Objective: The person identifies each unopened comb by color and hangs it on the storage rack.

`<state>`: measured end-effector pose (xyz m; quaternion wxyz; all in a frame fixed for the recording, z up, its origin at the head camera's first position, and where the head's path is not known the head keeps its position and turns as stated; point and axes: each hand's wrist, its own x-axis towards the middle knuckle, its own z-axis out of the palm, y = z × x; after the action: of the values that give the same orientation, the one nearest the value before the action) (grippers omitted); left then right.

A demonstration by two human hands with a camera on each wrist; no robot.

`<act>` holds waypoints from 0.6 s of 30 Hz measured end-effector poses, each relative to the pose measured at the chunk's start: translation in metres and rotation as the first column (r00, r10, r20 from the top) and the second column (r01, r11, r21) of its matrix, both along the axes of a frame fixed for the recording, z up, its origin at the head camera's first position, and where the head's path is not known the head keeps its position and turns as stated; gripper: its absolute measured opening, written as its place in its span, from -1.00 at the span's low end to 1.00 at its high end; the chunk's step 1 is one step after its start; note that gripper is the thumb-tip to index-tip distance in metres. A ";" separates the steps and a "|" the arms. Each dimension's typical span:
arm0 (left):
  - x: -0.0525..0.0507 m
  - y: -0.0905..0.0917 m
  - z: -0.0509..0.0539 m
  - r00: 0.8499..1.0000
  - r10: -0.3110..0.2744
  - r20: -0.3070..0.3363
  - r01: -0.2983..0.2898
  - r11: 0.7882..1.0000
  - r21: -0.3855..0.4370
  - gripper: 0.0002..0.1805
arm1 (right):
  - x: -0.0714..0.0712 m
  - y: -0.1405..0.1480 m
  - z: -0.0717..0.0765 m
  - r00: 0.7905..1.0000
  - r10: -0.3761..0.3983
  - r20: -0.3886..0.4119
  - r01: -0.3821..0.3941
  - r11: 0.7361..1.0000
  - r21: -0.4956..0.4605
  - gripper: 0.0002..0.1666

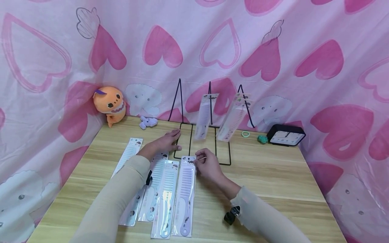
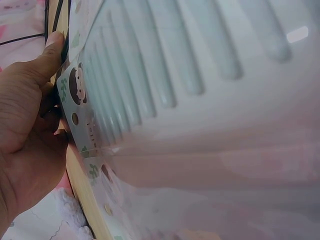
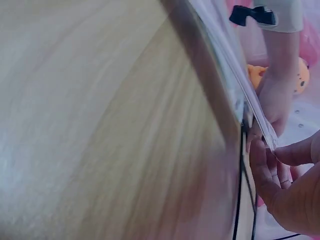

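Note:
In the head view the right hand (image 1: 209, 164) pinches the top corner of a packaged purple comb (image 1: 186, 189); the right wrist view shows this hand (image 3: 290, 180) with thumb and fingers at the package's edge (image 3: 245, 85). The left hand (image 1: 166, 141) rests at the left side of the black wire rack (image 1: 230, 155), fingers extended. Two comb packages hang on the rack, one on the middle prong (image 1: 203, 118) and at least one on the right prong (image 1: 232, 121). Beside the purple comb lie several packaged pale blue combs (image 1: 168, 192), partly under the left forearm.
An orange plush toy (image 1: 110, 103) and a small purple plush (image 1: 148, 122) sit at the back left. At the back right are a green ring (image 1: 245, 134), a small green object (image 1: 262, 139) and a black clock (image 1: 286, 135). A heart-patterned curtain (image 1: 334, 84) hangs behind the table.

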<state>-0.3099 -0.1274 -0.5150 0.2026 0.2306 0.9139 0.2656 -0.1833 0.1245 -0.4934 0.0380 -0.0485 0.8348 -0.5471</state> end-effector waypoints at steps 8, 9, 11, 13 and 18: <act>0.006 0.003 0.008 1.000 0.005 -0.016 -0.005 0.999 -0.048 -0.03 | 0.006 0.003 0.027 0.998 -0.019 0.062 0.031 0.979 -0.204 -0.63; 0.006 0.003 0.008 1.000 0.003 -0.018 -0.004 0.999 -0.050 -0.03 | 0.006 0.003 0.031 0.998 -0.020 0.057 0.032 0.976 -0.216 -0.64; 0.005 0.002 0.009 1.000 -0.001 -0.017 0.000 0.999 -0.053 -0.03 | 0.009 0.004 0.041 0.999 -0.025 0.046 0.035 0.973 -0.230 -0.65; 0.006 0.003 0.009 1.000 0.000 -0.011 -0.001 0.999 -0.052 -0.02 | 0.011 0.005 0.051 0.999 -0.031 0.034 0.039 0.967 -0.251 -0.65; 0.006 0.002 0.008 1.000 -0.011 -0.024 0.010 0.999 -0.052 -0.01 | 0.018 0.007 0.073 0.996 -0.057 -0.073 0.035 0.959 -0.281 -0.67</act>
<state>-0.3043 -0.1252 -0.5069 0.1989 0.2331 0.9217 0.2378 -0.1656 0.1313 -0.4204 -0.0155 -0.0559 0.7510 -0.6578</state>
